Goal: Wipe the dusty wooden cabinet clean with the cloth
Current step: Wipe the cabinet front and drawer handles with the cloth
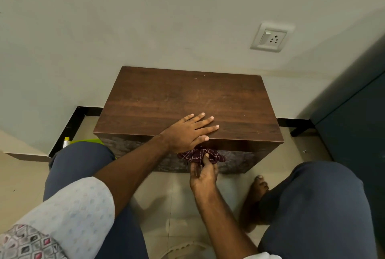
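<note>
Dark brown wood-grain low cabinet [187, 96] stands on the pale tiled floor [166, 196] against a cream wall [125, 19]. The left hand [187, 131] lies flat on the cabinet's top by the front edge, fingers straight and spread, its grip holding nothing. Just below that edge, a bunched maroon cloth [200, 153] with pale zigzag stitching sits against the cabinet's mottled front face. The right hand [203, 173] reaches up from below and has the cloth in its grip, thumb pressed over the fabric, the other fingers partly hidden. A white wall socket [270, 38] sits higher up, to the right.
</note>
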